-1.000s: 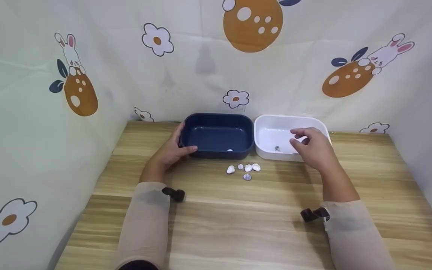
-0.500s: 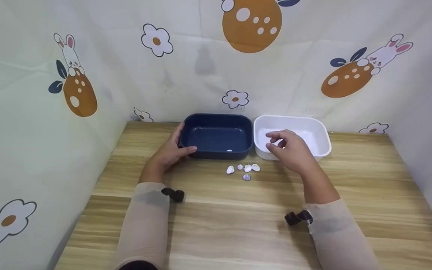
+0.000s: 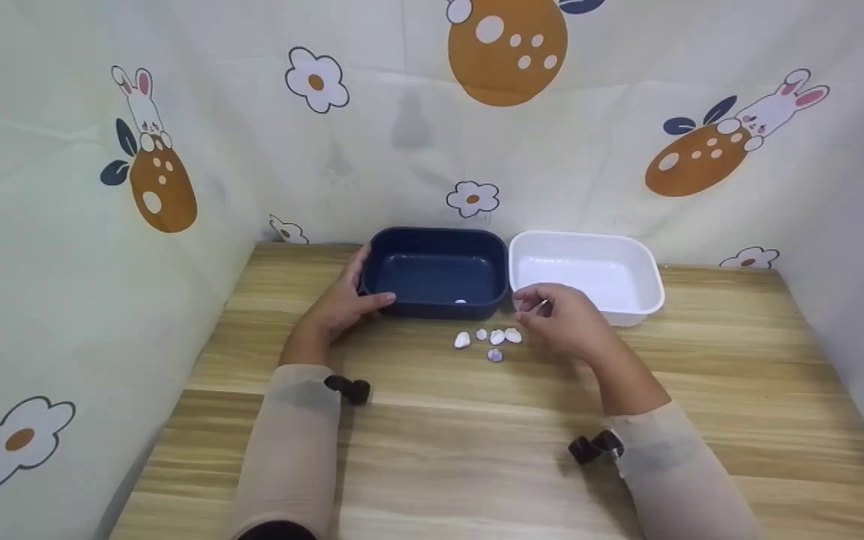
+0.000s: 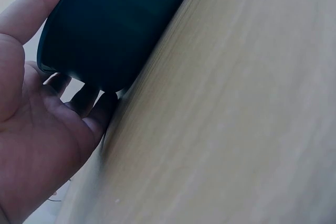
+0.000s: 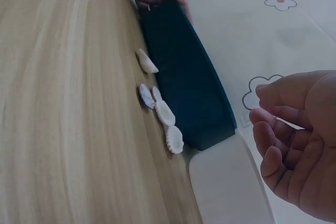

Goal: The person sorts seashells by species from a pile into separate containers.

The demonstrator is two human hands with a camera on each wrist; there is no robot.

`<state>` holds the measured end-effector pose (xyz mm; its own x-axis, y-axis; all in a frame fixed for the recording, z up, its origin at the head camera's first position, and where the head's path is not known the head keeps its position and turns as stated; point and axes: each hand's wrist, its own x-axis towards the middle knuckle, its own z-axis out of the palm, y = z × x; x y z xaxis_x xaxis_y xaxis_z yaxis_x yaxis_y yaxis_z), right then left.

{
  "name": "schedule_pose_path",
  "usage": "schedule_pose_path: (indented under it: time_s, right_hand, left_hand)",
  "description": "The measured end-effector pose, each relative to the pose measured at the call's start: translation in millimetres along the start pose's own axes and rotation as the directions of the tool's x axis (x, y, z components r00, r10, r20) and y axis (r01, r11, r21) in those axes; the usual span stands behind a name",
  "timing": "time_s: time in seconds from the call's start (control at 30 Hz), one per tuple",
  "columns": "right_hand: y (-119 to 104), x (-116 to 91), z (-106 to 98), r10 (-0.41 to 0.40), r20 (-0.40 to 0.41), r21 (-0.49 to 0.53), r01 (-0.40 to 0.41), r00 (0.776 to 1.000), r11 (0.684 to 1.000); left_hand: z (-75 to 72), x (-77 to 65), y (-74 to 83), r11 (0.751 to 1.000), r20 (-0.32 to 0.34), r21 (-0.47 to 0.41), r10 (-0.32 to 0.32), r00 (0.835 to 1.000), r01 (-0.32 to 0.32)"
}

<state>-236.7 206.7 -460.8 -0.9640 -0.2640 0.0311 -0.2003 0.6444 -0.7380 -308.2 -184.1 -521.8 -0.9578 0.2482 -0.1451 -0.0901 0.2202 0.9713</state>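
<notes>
My left hand [image 3: 338, 300] grips the left end of a dark blue plastic box [image 3: 436, 308], thumb at the front rim and fingers around the side. The left wrist view shows those fingers against the box wall [image 4: 121, 30]. A small white piece [image 3: 460, 302] shows inside it. My right hand [image 3: 563, 321] is over the front left corner of a white box [image 3: 634, 318], fingers loosely bent, nothing between them. Several small seashells [image 3: 497, 337] lie on the table before the boxes; in the right wrist view one ribbed white shell [image 5: 174, 140] is nearest the white box.
The two boxes stand side by side at the back of the wood-grain table [image 3: 432, 450]. Behind them hangs a pale curtain [image 3: 394, 172] printed with rabbits and flowers, which also closes off both sides. Small black wrist devices [image 3: 357, 391] sit on both sleeves.
My right hand has moved left and toward me, from over the white box to its front left corner near the shells. My left hand has stayed on the dark blue box.
</notes>
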Motion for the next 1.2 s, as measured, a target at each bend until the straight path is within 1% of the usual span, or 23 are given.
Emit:
schedule_pose_path:
  time_s: [0.1, 0.17, 0.33, 0.43, 0.53, 0.67, 0.9, 1.03, 1.2]
  right_hand:
    - [1.0, 0.1, 2.4, 0.017, 0.029, 0.001, -0.017, 0.999, 1.0]
    - [1.0, -0.2, 4.0, 0.031, 0.062, -0.029, -0.029, 0.998, 0.999]
    - [2.0, -2.5, 7.8, 0.036, 0.167, -0.142, -0.012, 0.985, 0.99]
    - [4.7, -3.6, 10.4, 0.044, 0.197, -0.177, -0.008, 0.979, 0.984]
    - [8.5, -3.7, 13.1, 0.049, 0.195, -0.204, -0.009, 0.98, 0.979]
    - [13.5, -1.7, 18.3, 0.032, 0.191, -0.222, 0.011, 0.981, 0.975]
    - [18.8, 1.1, 29.1, -0.068, 0.184, -0.234, 0.111, 0.981, 0.966]
    - [20.7, 1.4, 33.5, -0.075, 0.164, -0.252, 0.115, 0.984, 0.961]
    - [23.0, 2.1, 36.5, -0.089, 0.153, -0.281, 0.129, 0.984, 0.951]
  left_hand:
    - [1.1, 0.0, 0.3, 0.999, 0.009, -0.031, -0.011, 1.0, 0.011]
    - [1.1, 0.1, 0.2, 0.999, 0.008, -0.041, -0.011, 1.0, 0.012]
    - [0.9, 0.0, 0.0, 0.999, 0.003, -0.051, -0.003, 1.0, 0.003]
    - [1.1, 0.5, -0.4, 0.999, 0.002, -0.052, 0.002, 1.0, -0.002]
    - [1.5, 0.9, -0.5, 0.999, -0.001, -0.049, -0.003, 1.0, 0.002]
    - [1.2, 1.0, 0.3, 0.999, 0.001, -0.034, -0.012, 1.0, 0.012]
    - [-0.2, -0.1, 0.8, 1.0, 0.012, -0.004, -0.016, 1.0, 0.016]
    - [-0.2, -0.8, 0.7, 1.0, 0.01, 0.014, -0.019, 1.0, 0.019]
    - [0.9, -1.3, 1.7, 1.0, 0.008, 0.001, -0.023, 1.0, 0.023]
